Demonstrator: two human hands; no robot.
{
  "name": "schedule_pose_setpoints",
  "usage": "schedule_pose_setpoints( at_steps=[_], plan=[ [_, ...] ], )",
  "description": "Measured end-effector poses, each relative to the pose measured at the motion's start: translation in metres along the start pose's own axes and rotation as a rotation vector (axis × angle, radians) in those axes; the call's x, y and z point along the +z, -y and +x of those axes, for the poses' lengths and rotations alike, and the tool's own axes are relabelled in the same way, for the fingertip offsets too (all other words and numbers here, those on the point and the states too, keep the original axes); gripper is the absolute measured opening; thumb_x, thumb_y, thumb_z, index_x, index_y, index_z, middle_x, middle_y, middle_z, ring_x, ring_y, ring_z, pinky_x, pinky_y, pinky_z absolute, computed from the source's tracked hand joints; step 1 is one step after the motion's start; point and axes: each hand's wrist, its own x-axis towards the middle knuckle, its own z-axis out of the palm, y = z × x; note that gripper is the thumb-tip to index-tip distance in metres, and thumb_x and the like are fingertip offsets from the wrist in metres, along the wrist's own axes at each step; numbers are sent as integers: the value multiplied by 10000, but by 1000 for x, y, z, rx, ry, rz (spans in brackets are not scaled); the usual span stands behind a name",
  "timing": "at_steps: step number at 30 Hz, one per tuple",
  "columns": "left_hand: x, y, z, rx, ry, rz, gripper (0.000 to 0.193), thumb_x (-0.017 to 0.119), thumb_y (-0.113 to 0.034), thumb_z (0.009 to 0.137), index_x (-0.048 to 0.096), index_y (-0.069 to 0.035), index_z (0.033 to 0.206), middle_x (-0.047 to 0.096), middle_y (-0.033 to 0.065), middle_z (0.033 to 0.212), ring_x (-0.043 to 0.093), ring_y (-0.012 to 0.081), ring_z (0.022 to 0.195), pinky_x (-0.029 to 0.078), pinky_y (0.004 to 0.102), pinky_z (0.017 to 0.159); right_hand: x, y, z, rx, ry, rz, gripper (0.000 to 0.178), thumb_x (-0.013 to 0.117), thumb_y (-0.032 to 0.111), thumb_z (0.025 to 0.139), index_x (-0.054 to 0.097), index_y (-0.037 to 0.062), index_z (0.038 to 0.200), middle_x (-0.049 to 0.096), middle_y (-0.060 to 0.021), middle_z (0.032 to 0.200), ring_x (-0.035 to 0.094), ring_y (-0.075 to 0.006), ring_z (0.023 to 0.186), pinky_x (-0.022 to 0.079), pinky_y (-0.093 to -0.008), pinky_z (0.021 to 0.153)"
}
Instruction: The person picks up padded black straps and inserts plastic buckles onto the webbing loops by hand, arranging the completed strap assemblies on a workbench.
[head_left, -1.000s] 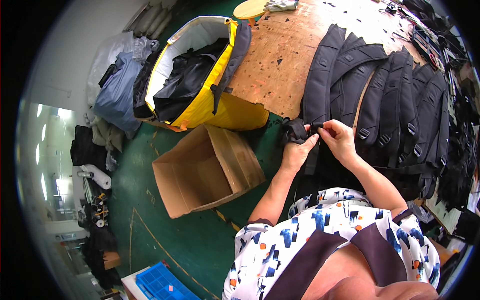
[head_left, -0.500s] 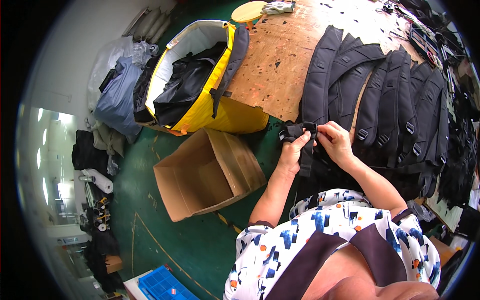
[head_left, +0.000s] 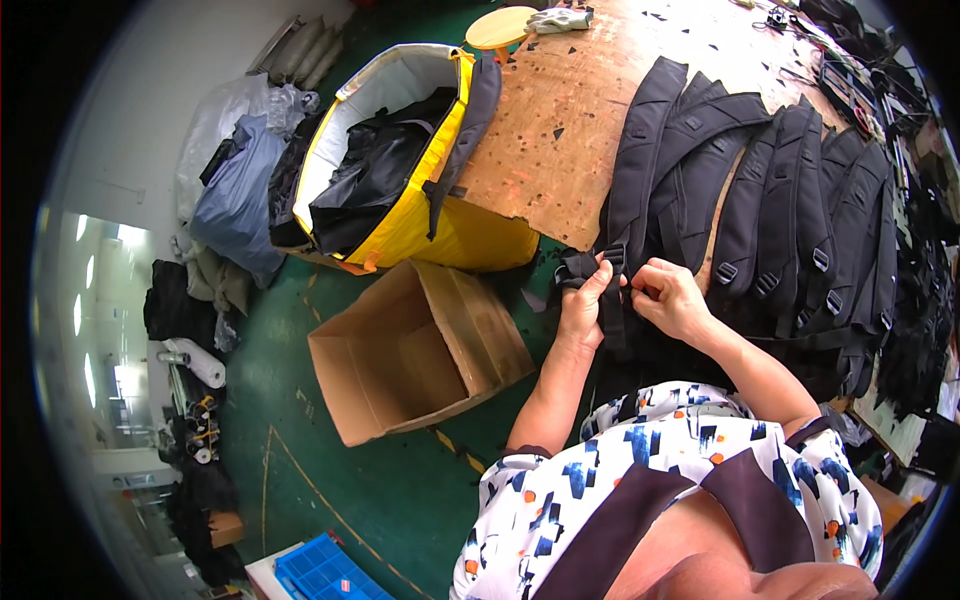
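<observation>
At the table's near edge, my left hand (head_left: pixel 580 312) is closed on a black webbing strap (head_left: pixel 615 325), thumb on top. A dark buckle (head_left: pixel 614 257) sits on this webbing just above my left fingertips, at the lower end of the leftmost padded shoulder strap (head_left: pixel 635 170). Close by on the right, my right hand (head_left: pixel 675 302) is curled in a pinch beside the webbing; what its fingertips grip is mostly hidden. More black webbing (head_left: pixel 574 270) bunches beyond my left fingers. Several other black padded shoulder straps (head_left: pixel 775 200) with buckles lie in a row to the right.
An open cardboard box (head_left: pixel 400 350) stands on the green floor at left. Behind it is a yellow bag (head_left: pixel 440 200) holding black material. The wooden table (head_left: pixel 560 120) carries small black scraps and a glove (head_left: pixel 560 19). A blue crate (head_left: pixel 330 570) sits at lower left.
My right hand has drawn slightly down toward me, its fingers curling tighter. The buckle has turned and now lies in line with the padded strap. My left hand keeps its hold.
</observation>
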Motion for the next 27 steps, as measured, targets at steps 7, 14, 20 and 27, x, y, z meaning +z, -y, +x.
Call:
schedule_pose_setpoints(
  at_steps=[7,14,20,27],
  plan=[
    [-4,-3,5,21,-17,41,208,628,-169,822,559,-93,1003,609,39,775,562,122,619,461,254,524,-8,-9,14,196,-223,159,158,650,142,738,576,10,784,522,-85,638,527,-160,560,420,-299,524],
    [4,3,-9,85,197,268,326,615,-211,836,517,-80,1118,581,41,800,537,106,657,444,235,565,-13,-18,83,423,-220,159,663,594,286,776,310,-23,1288,484,-288,1177,472,-366,1122,386,-373,930],
    [0,-7,-6,216,239,220,286,556,-188,870,547,10,1075,605,113,918,521,113,599,419,223,540,-74,43,59,-23,-301,-47,618,605,72,768,315,23,1312,478,-252,1210,474,-350,1130,389,-347,941],
    [-13,-18,-9,190,336,217,247,525,-222,895,573,6,978,521,31,662,464,92,523,387,209,502,-192,38,-1,-15,-484,-358,524,567,52,789,397,-9,1282,471,-144,1265,428,-196,1188,306,-292,999]
  ],
)
